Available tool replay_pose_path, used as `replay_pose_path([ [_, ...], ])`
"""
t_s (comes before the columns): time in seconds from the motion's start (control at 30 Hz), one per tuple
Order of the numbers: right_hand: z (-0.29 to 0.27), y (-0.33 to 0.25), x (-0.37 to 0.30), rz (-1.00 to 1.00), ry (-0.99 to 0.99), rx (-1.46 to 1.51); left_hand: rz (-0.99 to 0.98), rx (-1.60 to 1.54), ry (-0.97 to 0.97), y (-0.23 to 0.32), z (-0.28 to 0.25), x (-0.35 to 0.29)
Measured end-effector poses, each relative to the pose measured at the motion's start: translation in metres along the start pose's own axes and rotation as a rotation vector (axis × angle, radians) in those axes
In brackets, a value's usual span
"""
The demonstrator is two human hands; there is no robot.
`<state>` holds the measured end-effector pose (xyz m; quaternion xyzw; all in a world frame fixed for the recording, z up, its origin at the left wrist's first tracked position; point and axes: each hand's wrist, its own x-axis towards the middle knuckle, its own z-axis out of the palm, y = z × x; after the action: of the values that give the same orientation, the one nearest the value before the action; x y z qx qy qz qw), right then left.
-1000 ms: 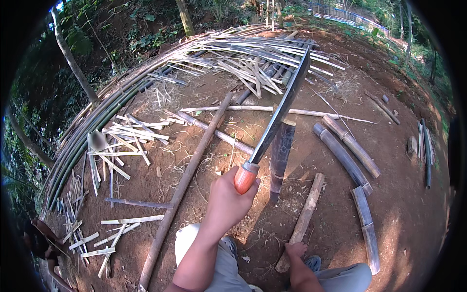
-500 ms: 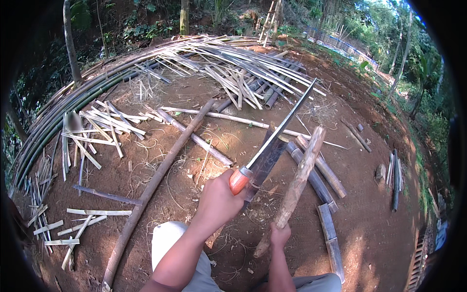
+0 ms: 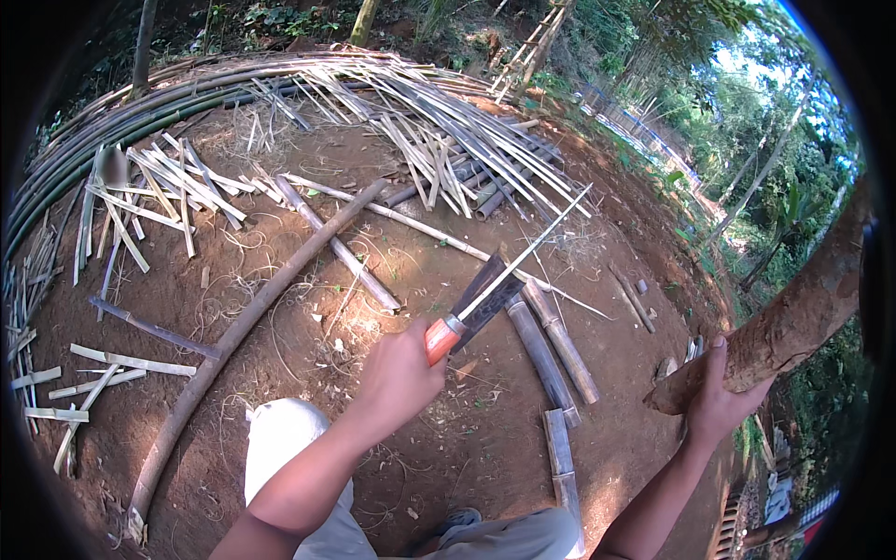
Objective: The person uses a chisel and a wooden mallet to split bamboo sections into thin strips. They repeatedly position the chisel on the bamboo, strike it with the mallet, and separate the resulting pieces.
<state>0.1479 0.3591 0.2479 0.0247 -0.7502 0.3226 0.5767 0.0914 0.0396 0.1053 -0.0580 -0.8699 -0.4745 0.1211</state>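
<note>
My left hand is wrapped round the orange wooden handle of a machete, whose long narrow blade points up and away to the right. Right behind the blade is a dark piece of bamboo; whether the two touch I cannot tell. Out at the right, my right hand grips a thick, rough wooden club near its pale, tapered end. The club slants up to the right, raised well apart from the machete.
A long pole lies across the ground on the left. Cut bamboo lengths lie just right of the machete. Split strips are scattered at the left, and a large bamboo pile spreads across the back.
My right hand has swung the club from near the middle out and up to the right. My left hand keeps hold of the machete; the whole view has shifted.
</note>
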Motion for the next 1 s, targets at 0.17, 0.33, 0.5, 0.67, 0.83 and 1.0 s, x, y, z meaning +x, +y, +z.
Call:
replay_pose_path([
  [0.17,0.028,-0.010,-0.058,0.097,-0.654,-0.235,0.032,0.069,-0.033,0.000,-0.011,-0.004],
  [0.33,0.021,-0.022,-0.067,0.303,-0.907,-0.319,0.056,0.118,-0.057,0.007,-0.021,0.006],
  [0.5,0.010,-0.033,-0.065,0.136,-0.778,-0.202,0.051,0.116,-0.081,0.010,-0.021,-0.005],
  [0.67,0.001,-0.056,-0.035,0.096,-0.439,-0.016,0.065,0.094,-0.067,0.009,-0.024,-0.009],
  [0.83,-0.002,-0.057,-0.035,0.052,-0.272,0.140,0.035,0.049,-0.077,0.004,-0.022,-0.001],
  [1.0,-0.002,-0.040,-0.048,0.097,-0.261,0.074,0.032,0.041,-0.082,0.003,-0.021,-0.002],
])
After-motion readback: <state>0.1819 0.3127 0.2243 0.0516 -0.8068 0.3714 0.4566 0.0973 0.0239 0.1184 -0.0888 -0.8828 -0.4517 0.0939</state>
